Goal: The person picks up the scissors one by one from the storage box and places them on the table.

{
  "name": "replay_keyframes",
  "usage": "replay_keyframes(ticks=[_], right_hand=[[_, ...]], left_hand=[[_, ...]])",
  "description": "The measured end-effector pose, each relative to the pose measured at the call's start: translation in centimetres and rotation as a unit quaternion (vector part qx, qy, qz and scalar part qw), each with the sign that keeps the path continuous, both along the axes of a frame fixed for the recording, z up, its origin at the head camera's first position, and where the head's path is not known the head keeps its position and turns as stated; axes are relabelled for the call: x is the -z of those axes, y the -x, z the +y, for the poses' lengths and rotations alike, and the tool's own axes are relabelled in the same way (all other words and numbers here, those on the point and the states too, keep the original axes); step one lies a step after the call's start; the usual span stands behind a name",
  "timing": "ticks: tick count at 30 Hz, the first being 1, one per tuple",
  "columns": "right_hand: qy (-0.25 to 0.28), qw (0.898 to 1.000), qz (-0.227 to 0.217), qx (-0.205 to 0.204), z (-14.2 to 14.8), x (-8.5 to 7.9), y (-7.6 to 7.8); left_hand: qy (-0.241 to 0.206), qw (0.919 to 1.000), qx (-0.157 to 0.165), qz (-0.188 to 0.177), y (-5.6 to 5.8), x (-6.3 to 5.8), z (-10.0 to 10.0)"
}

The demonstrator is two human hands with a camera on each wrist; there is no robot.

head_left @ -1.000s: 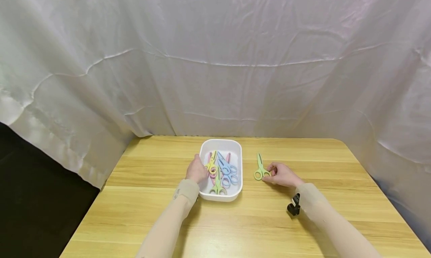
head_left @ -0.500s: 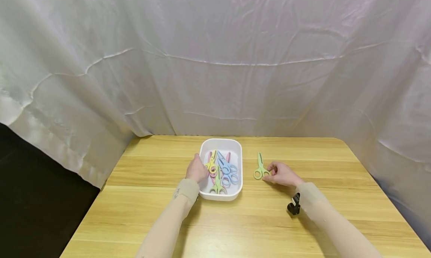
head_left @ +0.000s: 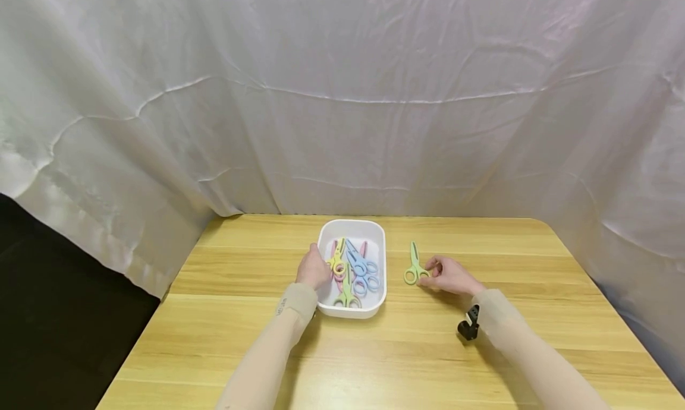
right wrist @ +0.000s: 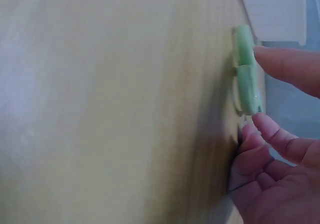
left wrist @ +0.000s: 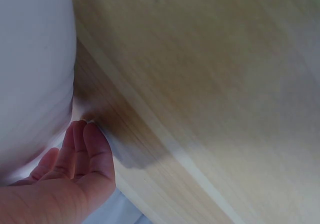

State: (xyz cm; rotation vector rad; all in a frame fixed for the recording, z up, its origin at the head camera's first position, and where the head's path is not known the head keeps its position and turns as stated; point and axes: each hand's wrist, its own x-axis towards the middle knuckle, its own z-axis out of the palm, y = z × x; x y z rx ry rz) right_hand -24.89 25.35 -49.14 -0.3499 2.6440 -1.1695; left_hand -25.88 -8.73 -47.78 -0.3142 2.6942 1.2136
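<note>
My left hand (head_left: 313, 270) grips the left side of a white box (head_left: 350, 313); in the left wrist view its fingers bend against the outer wall, and the thumb is hidden. Inside the box lie yellow scissors (head_left: 337, 260), blue scissors (head_left: 357, 264), green scissors (head_left: 346, 288) and pink ones partly covered. To the right of the box, another pair of green scissors (head_left: 414, 255) lies on the table, blades pointing away. My right hand (head_left: 452, 276) holds its right finger loop between thumb and finger; the right wrist view shows the green handle (right wrist: 246, 91) between them.
The wooden table (head_left: 407, 362) runs up to a pale grey curtain (head_left: 374, 148) behind it. A black camera mount (head_left: 469, 324) sticks out under the right wrist. Dark fabric (head_left: 59, 315) shows beyond the table's left edge.
</note>
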Motion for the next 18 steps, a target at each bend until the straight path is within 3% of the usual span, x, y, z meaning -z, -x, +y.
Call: replay_keyframes(ticks=[4, 9, 14, 18], right_hand=[[-0.003, 1.000, 0.013, 0.016, -0.3, -0.5, 0.0], [-0.013, 0.996, 0.074, 0.041, -2.1, -1.8, 0.1], [0.008, 0.994, 0.105, 0.036, -5.0, -3.9, -0.1], [0.009, 0.993, 0.120, 0.016, -7.1, -4.6, -0.5]], left_hand=[[0.001, 1.0000, 0.003, -0.002, 0.0, -0.1, 0.0], [0.006, 1.0000, 0.000, 0.003, 0.1, -0.1, -0.1], [0.000, 1.0000, -0.001, -0.003, 0.3, 0.1, -0.1], [0.000, 1.0000, 0.001, -0.008, 0.4, 0.4, -0.1]])
